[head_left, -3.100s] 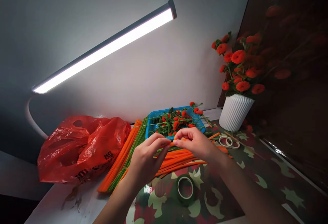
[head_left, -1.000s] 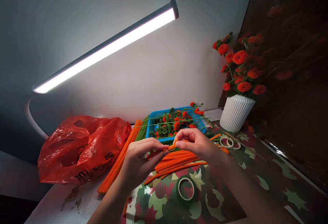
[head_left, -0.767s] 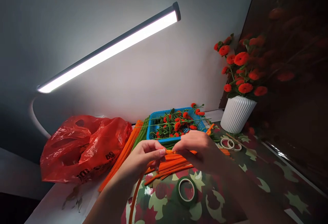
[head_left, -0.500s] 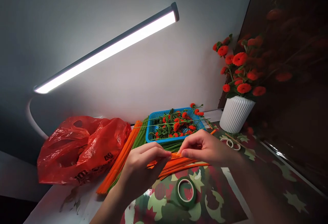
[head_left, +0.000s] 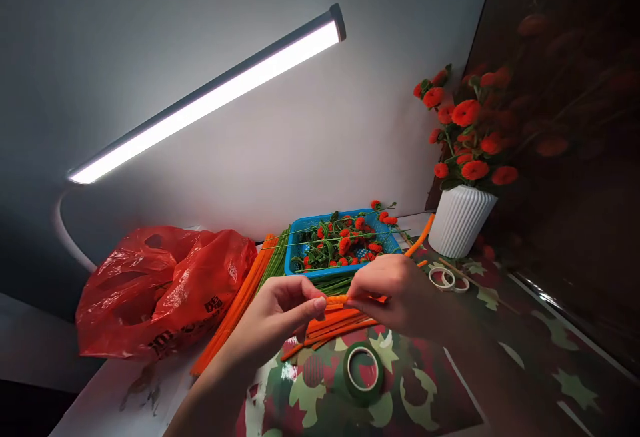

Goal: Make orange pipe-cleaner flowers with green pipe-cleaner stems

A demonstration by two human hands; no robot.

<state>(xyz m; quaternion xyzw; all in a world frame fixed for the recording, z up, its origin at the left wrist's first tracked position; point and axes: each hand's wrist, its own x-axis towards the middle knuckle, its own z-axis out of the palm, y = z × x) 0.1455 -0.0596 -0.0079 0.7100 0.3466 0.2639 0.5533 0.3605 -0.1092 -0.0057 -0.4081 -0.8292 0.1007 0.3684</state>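
Observation:
My left hand (head_left: 290, 307) pinches the left end of a short, folded or twisted stretch of orange pipe cleaner (head_left: 337, 300) between thumb and fingers. Close on its right, my right hand (head_left: 384, 290) is closed on the same pipe cleaner, its fingertips partly hidden. An orange length (head_left: 421, 236) rises behind the right hand; whether it belongs to the held piece I cannot tell. Loose orange pipe cleaners (head_left: 333, 330) lie beneath both hands, with green pipe cleaners (head_left: 337, 285) just behind them.
A blue basket (head_left: 327, 272) holds red flowers with green stems. Nearer me lies a green tape roll (head_left: 365, 398). Scissors (head_left: 443, 279) and a white vase (head_left: 460, 224) of red flowers stand right. At left are a red plastic bag (head_left: 195, 284), an orange bundle (head_left: 240, 304) and a lit lamp (head_left: 210, 100).
My right hand has rolled over, its back now more toward me. The left thumb has turned to the front. An orange length now sticks up behind the right hand.

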